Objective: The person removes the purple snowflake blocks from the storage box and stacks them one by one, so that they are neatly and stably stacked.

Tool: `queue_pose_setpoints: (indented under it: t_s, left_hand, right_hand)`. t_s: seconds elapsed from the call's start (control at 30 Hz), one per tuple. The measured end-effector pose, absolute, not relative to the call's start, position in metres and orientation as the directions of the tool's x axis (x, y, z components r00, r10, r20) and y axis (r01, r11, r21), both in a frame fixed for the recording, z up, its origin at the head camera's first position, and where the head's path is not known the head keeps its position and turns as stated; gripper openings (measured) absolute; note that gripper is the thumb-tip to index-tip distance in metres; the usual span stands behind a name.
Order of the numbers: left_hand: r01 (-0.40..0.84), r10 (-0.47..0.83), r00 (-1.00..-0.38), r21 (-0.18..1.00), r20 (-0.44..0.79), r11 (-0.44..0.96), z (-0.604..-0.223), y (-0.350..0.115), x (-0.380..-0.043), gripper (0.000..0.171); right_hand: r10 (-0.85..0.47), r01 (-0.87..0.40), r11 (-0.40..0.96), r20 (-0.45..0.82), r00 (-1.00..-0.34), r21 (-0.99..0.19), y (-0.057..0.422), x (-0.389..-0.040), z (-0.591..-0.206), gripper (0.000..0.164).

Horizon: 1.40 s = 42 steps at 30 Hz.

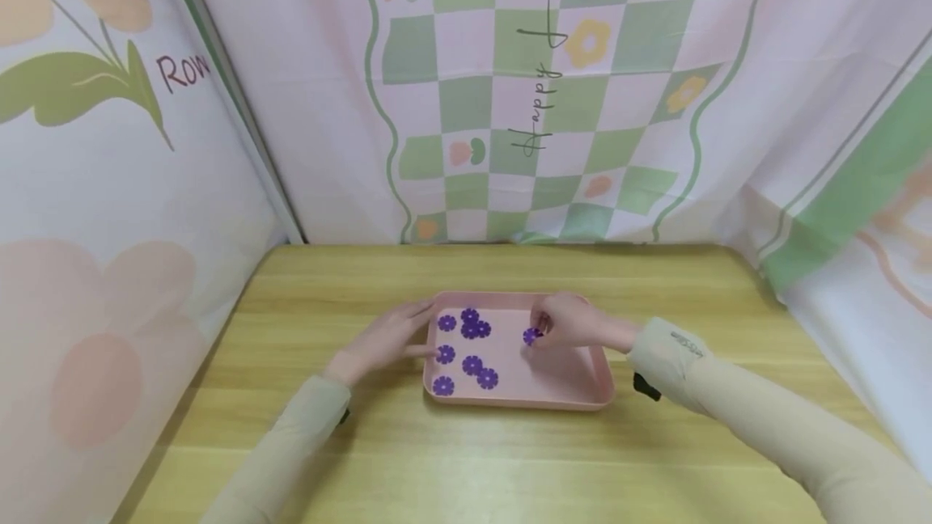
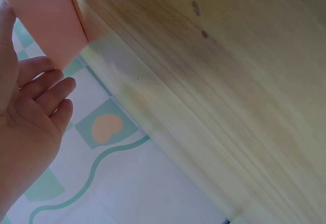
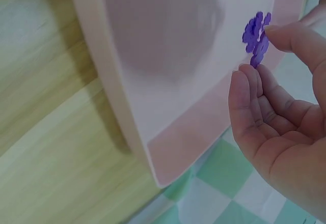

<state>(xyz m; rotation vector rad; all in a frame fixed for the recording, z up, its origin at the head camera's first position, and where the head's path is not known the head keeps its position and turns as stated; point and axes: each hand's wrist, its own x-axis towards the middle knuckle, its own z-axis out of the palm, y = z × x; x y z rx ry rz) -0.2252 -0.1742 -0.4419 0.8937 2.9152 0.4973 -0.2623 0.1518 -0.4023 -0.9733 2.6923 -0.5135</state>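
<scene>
A shallow pink tray (image 1: 518,404) lies on the table with several purple snowflake discs (image 1: 443,386) in its left half. Three form a column along the left wall; others lie in two small clusters beside it. My right hand (image 1: 571,320) is over the tray's middle, pinching one purple snowflake disc (image 1: 531,336) between thumb and fingers; in the right wrist view this held disc (image 3: 260,51) overlaps those behind. At the tray's left end my left hand (image 1: 386,336) touches the rim, fingers fairly straight and thumb near the middle disc of the column. In the left wrist view, the left hand (image 2: 38,112) shows loosely bent fingers.
The wooden table (image 1: 349,443) extends around the tray on every side. A checkered curtain (image 1: 539,103) hangs behind its far edge, and a printed cloth (image 1: 109,225) stands at the left. The tray's raised walls (image 3: 178,137) surround the discs.
</scene>
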Motion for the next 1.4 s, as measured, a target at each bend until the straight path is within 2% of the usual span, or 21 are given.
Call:
queue_pose_setpoints:
  t_s: [0.23,0.6,1.1,1.4]
  left_hand:
    - [0.542,0.557,-0.829,0.316,0.050,0.779,-0.444,-0.175,-0.226,0.082]
    - [0.552,0.563,-0.824,0.316,0.063,0.772,-0.446,-0.176,-0.225,0.082]
    - [0.572,0.579,-0.811,0.308,0.077,0.760,-0.443,-0.174,-0.224,0.081]
    - [0.556,0.570,-0.819,0.324,0.059,0.766,-0.444,-0.173,-0.223,0.080]
  right_hand:
    - [-0.637,-0.532,0.710,-0.099,-0.765,-0.461,0.168,-0.261,-0.393,0.018]
    - [-0.637,-0.552,0.700,-0.047,-0.769,-0.453,0.195,-0.261,-0.392,0.013]
    - [-0.576,-0.493,0.722,-0.026,-0.817,-0.486,0.229,-0.254,-0.393,0.016]
    - [-0.550,-0.497,0.735,0.023,-0.835,-0.461,0.251,-0.250,-0.393,0.015]
